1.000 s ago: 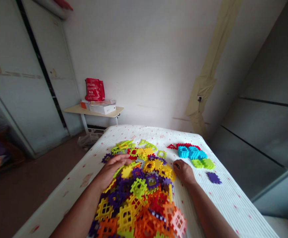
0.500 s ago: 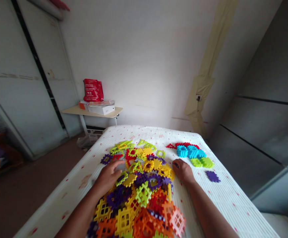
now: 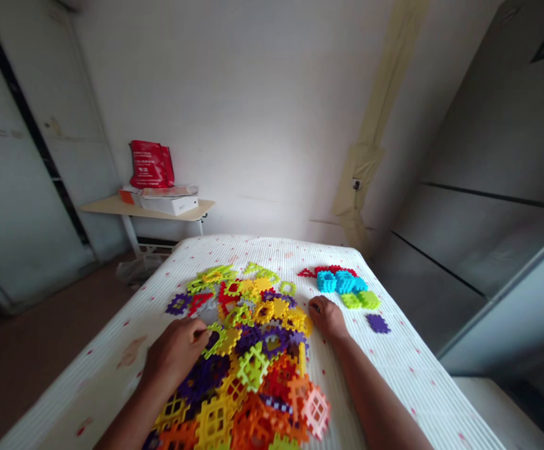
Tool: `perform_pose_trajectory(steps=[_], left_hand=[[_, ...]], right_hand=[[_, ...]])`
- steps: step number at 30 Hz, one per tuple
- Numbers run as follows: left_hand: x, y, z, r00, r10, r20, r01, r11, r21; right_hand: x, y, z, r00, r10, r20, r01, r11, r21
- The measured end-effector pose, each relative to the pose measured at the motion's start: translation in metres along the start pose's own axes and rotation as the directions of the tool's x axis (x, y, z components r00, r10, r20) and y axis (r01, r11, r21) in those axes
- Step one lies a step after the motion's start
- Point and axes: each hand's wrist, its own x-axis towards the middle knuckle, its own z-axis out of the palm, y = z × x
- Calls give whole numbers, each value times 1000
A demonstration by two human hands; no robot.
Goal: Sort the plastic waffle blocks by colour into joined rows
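A heap of colourful plastic interlocking building pieces (image 3: 253,367) runs down the middle of the bed. My left hand (image 3: 174,347) is at the heap's left edge, fingers curled together beside a lime-green ring-shaped piece (image 3: 212,341); whether anything is between the fingertips is hidden. On the other side, my right hand (image 3: 329,319) rests with bent fingers next to the yellow pieces (image 3: 296,320). Its fingers are closed, and what they hold, if anything, does not show. A dark purple window piece (image 3: 178,304) lies beyond my left hand.
To the right of the heap, blue pieces (image 3: 342,282), red pieces (image 3: 335,270) and lime-green pieces (image 3: 362,300) are grouped, with a purple square (image 3: 377,323) nearby. A small table (image 3: 107,205) with a red bag (image 3: 150,164) stands by the wall.
My left hand has drawn back from over the heap to its left edge, and its outstretched fingers have curled in. My right hand stays beside the yellow pieces. The whole view has shifted sideways.
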Motion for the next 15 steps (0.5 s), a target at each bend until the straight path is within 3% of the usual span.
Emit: perform_pose_trajectory(steps=[3, 6, 10, 15], left_hand=[[0, -2, 0, 997, -77, -23, 75, 995, -71], [-1, 0, 3, 994, -94, -54, 73, 948, -309], [-9, 18, 10, 998, -60, -25, 33, 804, -594], [-23, 57, 13, 993, -67, 98, 119, 614, -780]], right_hand=[[0, -2, -2, 1000, 18, 1, -18, 1000, -17], [0, -3, -3, 999, 41, 7, -41, 999, -29], [-1, -3, -2, 999, 50, -5, -50, 998, -32], [-6, -3, 0, 995, 90, -37, -88, 995, 44]])
